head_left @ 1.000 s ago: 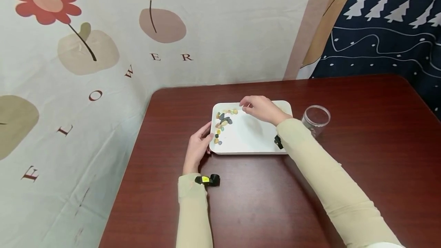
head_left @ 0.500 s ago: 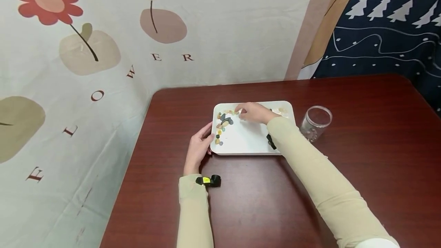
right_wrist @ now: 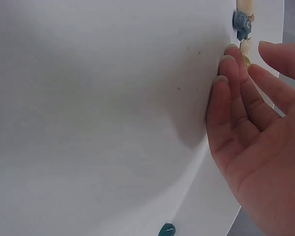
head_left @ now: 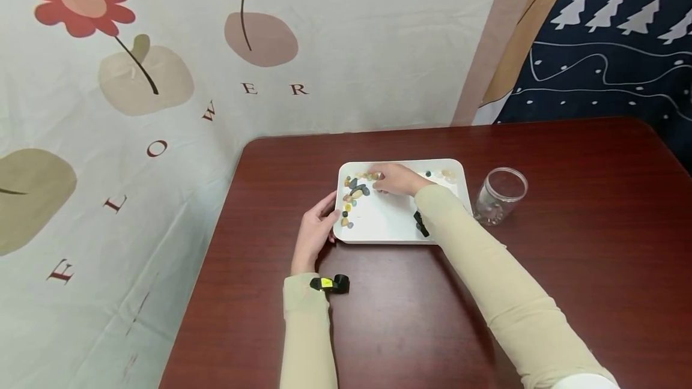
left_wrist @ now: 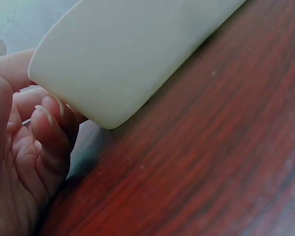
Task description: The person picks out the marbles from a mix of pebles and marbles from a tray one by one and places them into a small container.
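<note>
A white tray [head_left: 400,221] lies on the table, with small coloured pebbles [head_left: 357,193] in a line down its left side and along the back left. My left hand [head_left: 313,230] grips the tray's left edge, thumb at the rim; the left wrist view shows curled fingers [left_wrist: 51,123] by its corner. My right hand [head_left: 397,179] reaches over the back of the tray. In the right wrist view, its fingertips are right at a yellow-green bead [right_wrist: 246,62], with thumb and forefinger apart. A ribbed blue-grey piece [right_wrist: 242,23] lies just beyond.
A clear jar [head_left: 500,196] with some small stones at its bottom stands right of the tray. At the tray's back right lie a dark green stone [head_left: 428,173] and several cream pebbles [head_left: 447,173]. A printed cloth [head_left: 351,77] hangs behind the brown table [head_left: 400,317].
My right hand has come down and slightly left onto the back row of pebbles, uncovering the dark green stone and cream pebbles. My left hand stays on the tray's edge.
</note>
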Motion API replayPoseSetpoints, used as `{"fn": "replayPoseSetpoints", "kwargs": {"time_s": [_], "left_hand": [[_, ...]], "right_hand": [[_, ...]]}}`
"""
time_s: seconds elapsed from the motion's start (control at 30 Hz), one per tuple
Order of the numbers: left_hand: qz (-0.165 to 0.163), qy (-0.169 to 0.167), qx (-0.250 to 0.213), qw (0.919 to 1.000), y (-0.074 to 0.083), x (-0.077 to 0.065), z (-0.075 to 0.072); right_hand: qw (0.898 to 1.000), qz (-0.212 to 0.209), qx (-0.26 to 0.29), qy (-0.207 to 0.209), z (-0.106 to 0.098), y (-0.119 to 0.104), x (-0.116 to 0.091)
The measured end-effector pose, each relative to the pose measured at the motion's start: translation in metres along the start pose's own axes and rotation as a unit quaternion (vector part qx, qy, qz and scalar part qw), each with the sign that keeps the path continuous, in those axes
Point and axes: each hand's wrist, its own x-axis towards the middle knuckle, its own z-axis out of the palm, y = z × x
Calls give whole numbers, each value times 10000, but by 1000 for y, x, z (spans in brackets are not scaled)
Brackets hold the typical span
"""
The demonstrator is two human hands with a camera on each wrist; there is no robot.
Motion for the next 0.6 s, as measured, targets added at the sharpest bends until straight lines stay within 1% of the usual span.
{"fn": "replayPoseSetpoints", "kwargs": {"time_s": [0.13,0.27,0.5,0.6], "left_hand": [[82,92,64,9999,-4,1,0],[97,156,60,9998,-5,1,0],[114,112,102,9998,-5,3,1],[105,164,115,9997,-5,2,1]], "right_hand": [[9999,47,-68,62,1,0,3],[9995,-27,-250,166,3,0,6],[9984,-91,-498,270,6,1,10],[9974,-95,-643,303,8,0,11]]}}
